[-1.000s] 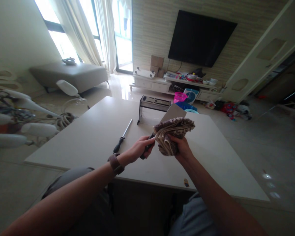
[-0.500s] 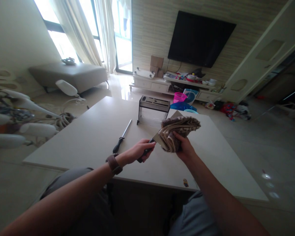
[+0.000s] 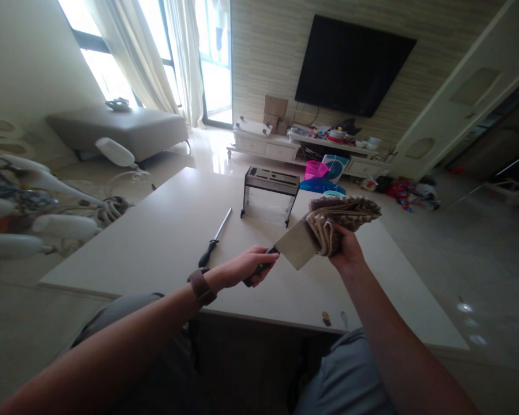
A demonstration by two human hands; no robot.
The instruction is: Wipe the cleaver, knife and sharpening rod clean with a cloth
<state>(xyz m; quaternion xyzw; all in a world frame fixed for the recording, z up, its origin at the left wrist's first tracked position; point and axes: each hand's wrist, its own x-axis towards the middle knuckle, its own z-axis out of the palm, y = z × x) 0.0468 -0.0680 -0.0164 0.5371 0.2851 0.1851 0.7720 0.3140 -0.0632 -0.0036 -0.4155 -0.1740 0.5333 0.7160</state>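
Note:
My left hand (image 3: 256, 266) is closed round the black handle of a cleaver (image 3: 297, 245), whose wide grey blade points up and to the right above the table. My right hand (image 3: 346, 248) grips a folded brown patterned cloth (image 3: 343, 216). The cloth lies against the far end of the blade and hides its tip. A sharpening steel (image 3: 215, 239) with a black handle rests on the white table (image 3: 164, 230), left of the cleaver. Beyond my hands stands a knife block (image 3: 270, 196) with a slotted top and clear sides.
Two small stickers or marks (image 3: 326, 319) show by the table's near edge. White lamp-like shades (image 3: 64, 226) and coiled cords crowd the left side. Past the table are a pink basket (image 3: 315, 169), a low TV cabinet (image 3: 263, 148) and a grey bench (image 3: 125, 129).
My right hand has moved right with the cloth, sliding toward the blade's far end. More of the cleaver's blade now shows. My left hand has hardly moved.

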